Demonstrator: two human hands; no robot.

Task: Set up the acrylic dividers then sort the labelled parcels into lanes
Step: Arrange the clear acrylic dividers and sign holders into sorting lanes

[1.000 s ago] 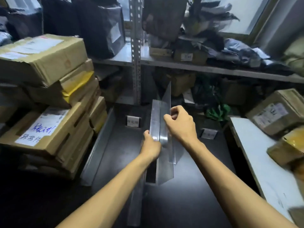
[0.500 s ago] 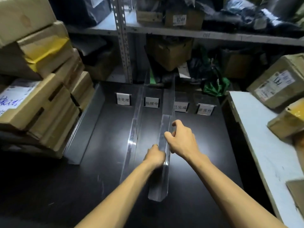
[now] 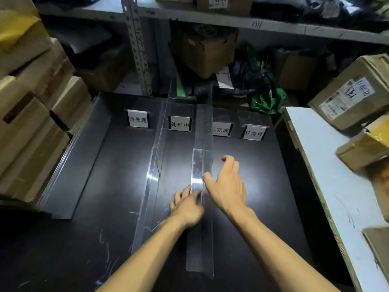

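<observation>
Two clear acrylic dividers stand lengthwise on the black table (image 3: 242, 207). The left divider (image 3: 156, 165) runs between the first and second lane labels. The right divider (image 3: 202, 161) runs between the second and third labels. My left hand (image 3: 186, 205) lies flat with its fingers pressing the right divider's base flange. My right hand (image 3: 226, 184) hovers just right of that divider, fingers spread and relaxed, holding nothing. A third acrylic piece (image 3: 71, 161) leans at the table's left edge. Four white lane labels (image 3: 137, 119) stand along the far edge.
Stacked cardboard parcels (image 3: 31, 123) fill the left side. More parcels (image 3: 353, 98) sit on a white table (image 3: 328, 186) at the right. A metal shelf (image 3: 210, 20) with boxes and bags stands behind the table.
The divider has been lowered onto the table and stands between the labels. My right hand has let go of it and opened. My left hand has flattened onto its base.
</observation>
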